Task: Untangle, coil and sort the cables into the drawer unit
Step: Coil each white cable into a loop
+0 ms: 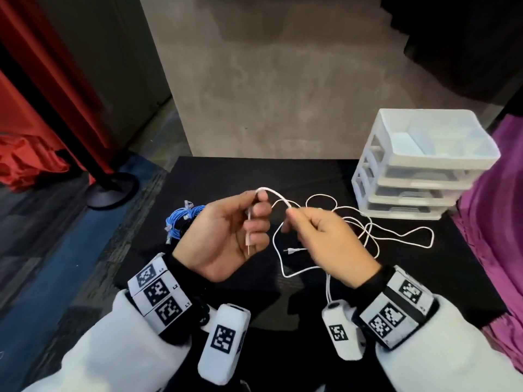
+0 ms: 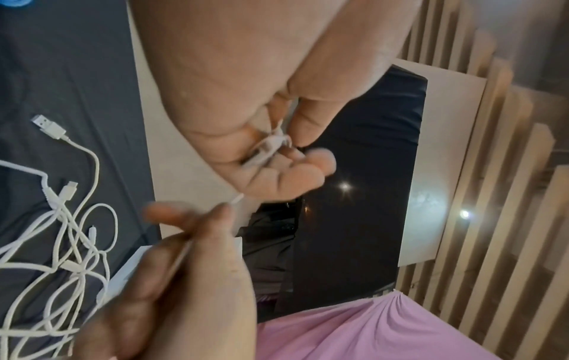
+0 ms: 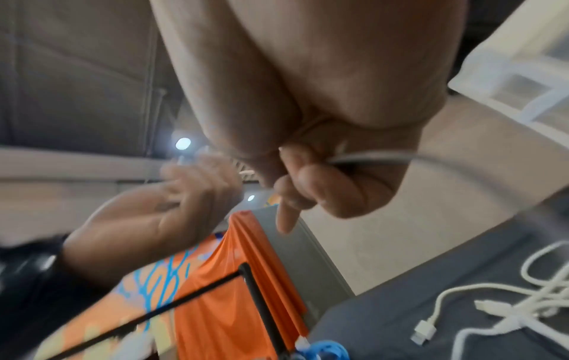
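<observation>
Both hands are up over the black table (image 1: 283, 171), working the same white charging cable (image 1: 396, 236). My left hand (image 1: 226, 236) is curled around the cable's one end, its connector (image 1: 248, 239) hanging down across the palm, and the cord bends over my index finger. My right hand (image 1: 325, 239) pinches the same cord just beside that bend, fingers closed on it.

From my right hand the cable runs away to the right and drops onto the table in loose, overlapping loops that spread towards the white drawer unit (image 1: 418, 165) at the far right. In the wrist views those loops cross other white cords (image 2: 70, 243) with USB plugs (image 3: 423, 332), so I judge some tangle is left. The slack therefore lies on my right side, nearer the right hand; that hand should draw it in while the left anchors the end as the core of the coil.

A blue cable bundle (image 1: 181, 222) sits on the table behind my left wrist, already coiled.
</observation>
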The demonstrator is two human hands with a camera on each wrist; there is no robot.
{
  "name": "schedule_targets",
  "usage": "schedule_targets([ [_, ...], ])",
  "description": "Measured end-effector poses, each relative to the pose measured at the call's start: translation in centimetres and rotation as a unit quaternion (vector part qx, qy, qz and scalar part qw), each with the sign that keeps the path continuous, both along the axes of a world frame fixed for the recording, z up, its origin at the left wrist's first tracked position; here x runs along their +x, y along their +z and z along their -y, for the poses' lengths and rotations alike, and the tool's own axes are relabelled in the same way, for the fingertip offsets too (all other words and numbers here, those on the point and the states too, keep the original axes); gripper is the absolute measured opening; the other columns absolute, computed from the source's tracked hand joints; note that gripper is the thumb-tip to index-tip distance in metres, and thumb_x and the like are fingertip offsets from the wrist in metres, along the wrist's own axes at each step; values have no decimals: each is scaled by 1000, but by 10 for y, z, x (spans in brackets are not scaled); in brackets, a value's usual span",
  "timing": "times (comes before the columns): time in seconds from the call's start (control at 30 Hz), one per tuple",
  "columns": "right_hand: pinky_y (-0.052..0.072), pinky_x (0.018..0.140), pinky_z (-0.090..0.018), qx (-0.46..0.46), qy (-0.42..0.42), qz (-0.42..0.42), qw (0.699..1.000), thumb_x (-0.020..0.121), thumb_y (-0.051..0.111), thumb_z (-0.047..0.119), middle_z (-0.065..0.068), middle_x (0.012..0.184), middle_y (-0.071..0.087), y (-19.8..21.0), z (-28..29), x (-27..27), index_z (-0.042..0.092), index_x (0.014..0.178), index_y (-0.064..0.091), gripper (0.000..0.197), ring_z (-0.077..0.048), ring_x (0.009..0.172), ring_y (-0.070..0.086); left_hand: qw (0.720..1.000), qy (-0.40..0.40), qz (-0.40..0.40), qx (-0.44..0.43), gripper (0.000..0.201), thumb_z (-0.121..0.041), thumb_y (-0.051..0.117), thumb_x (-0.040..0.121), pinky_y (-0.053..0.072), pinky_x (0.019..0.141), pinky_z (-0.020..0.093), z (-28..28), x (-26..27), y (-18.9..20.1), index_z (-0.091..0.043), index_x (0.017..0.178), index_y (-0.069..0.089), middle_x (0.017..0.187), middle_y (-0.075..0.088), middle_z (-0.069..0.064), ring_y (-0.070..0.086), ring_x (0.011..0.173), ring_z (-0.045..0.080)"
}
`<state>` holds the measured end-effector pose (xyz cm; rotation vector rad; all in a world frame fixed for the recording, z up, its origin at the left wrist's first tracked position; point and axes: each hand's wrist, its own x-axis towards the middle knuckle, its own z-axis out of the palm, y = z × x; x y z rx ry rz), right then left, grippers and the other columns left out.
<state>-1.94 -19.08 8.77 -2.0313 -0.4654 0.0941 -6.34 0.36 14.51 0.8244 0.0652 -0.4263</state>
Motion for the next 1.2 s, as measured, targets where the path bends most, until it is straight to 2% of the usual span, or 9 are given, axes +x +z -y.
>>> schedule_targets([
  [0.07,42,59,-33,-79,39,9,996,107,48,48,5,57,57,-14,-2,-10,23,85,72,41,-6,52,51,998,44,5,-43,19,-22,43,105,60,78,27,-1,3,-3,-14,94,56,117,69,6,69,91,10],
  [0.17,51,69,-41,-157,132,32,978,104,42,56,-2,66,64,-24,-2,-34,17,92,68,48,-14,63,61,991,107,54,51,18,-18,42,106,49,108,49,3,9,-12,-12,94,53,135,65,19,63,127,30],
  [0.33,49,63,-36,-120,179,85,973,102,60,29,5,68,63,15,16,-26,24,87,66,17,-14,62,58,926,54,161,336,19,-26,54,102,52,94,32,16,4,-42,-16,89,63,110,73,8,68,105,17],
  [0.53,51,84,-30,24,71,83,994,98,72,19,6,87,66,28,28,-4,24,83,77,16,-17,90,67,945,-29,159,285,34,-20,46,105,51,67,27,15,-2,-30,9,114,62,110,71,25,59,63,22],
  [0.77,58,79,-41,174,55,-49,982,102,67,14,-7,92,75,11,26,-14,3,89,61,18,-33,83,69,962,-95,123,225,39,-16,51,98,52,75,26,13,-6,-36,5,130,62,115,67,19,59,77,17],
  [0.87,54,72,-33,193,66,-90,975,102,66,15,-12,79,70,13,27,-14,1,92,59,19,-21,72,65,962,-79,120,234,29,-14,58,101,55,86,32,15,-9,-42,4,122,65,104,70,10,64,86,18],
  [1.03,55,63,-44,194,33,-99,975,102,67,21,-25,86,66,10,20,-11,7,93,58,19,-34,70,64,961,15,112,252,20,-11,62,97,61,83,35,27,-12,-38,3,107,72,93,74,18,71,81,21],
  [1.13,54,58,-44,202,3,-123,972,101,68,21,-28,84,63,7,17,-11,5,93,59,20,-36,63,61,942,64,118,307,14,-16,65,98,62,71,37,32,-13,-40,-6,98,76,83,74,13,71,74,21],
  [1.2,52,52,-39,211,-16,-141,967,101,67,19,-19,75,62,4,14,-13,2,95,58,21,-31,58,60,887,97,166,420,13,-27,69,97,62,71,47,32,-11,-50,-17,90,76,76,71,7,66,69,21],
])
